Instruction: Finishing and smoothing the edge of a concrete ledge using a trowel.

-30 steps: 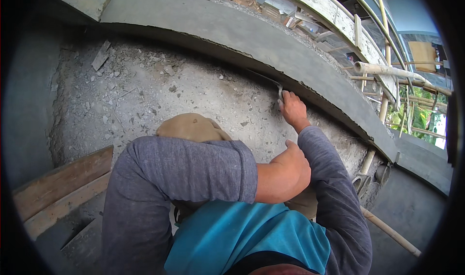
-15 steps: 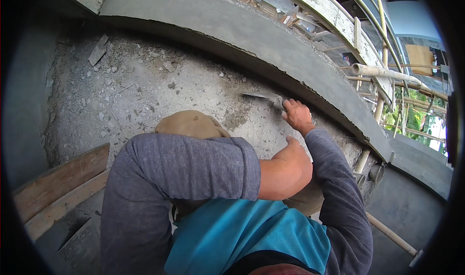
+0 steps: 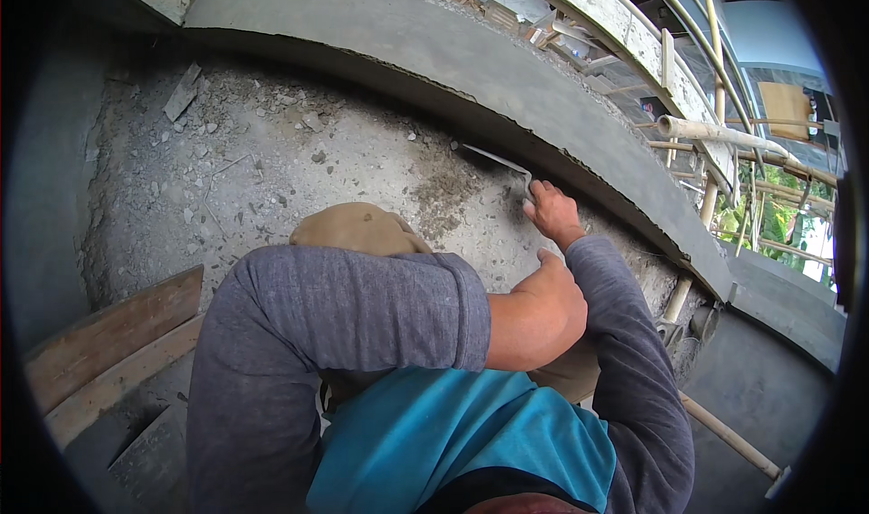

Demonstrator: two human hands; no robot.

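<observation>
My right hand [image 3: 554, 213] is closed round the handle of a trowel [image 3: 496, 158]. The trowel's thin metal blade points left and is seen nearly edge-on, close to the shadowed inner face of a low grey cement wall [image 3: 507, 84]. Below it lies a rough concrete surface [image 3: 362, 165] with a dark patch of loose mortar crumbs [image 3: 444, 197]. My left forearm crosses in front of my body, and my left hand [image 3: 548, 310] is bent near my right forearm. Only its thumb and back show; the other fingers are hidden.
Rubble and a flat broken chunk [image 3: 183, 93] lie at the far left. Wooden planks [image 3: 118, 333] stand at the near left. Beyond the wall are bamboo poles [image 3: 724, 134] and a whitish board [image 3: 625, 29]. A bamboo pole [image 3: 729, 432] lies at the near right.
The trowel blade has turned more edge-on, and its tip has shifted away from me, closer to the wall's inner face. My left hand has moved only slightly.
</observation>
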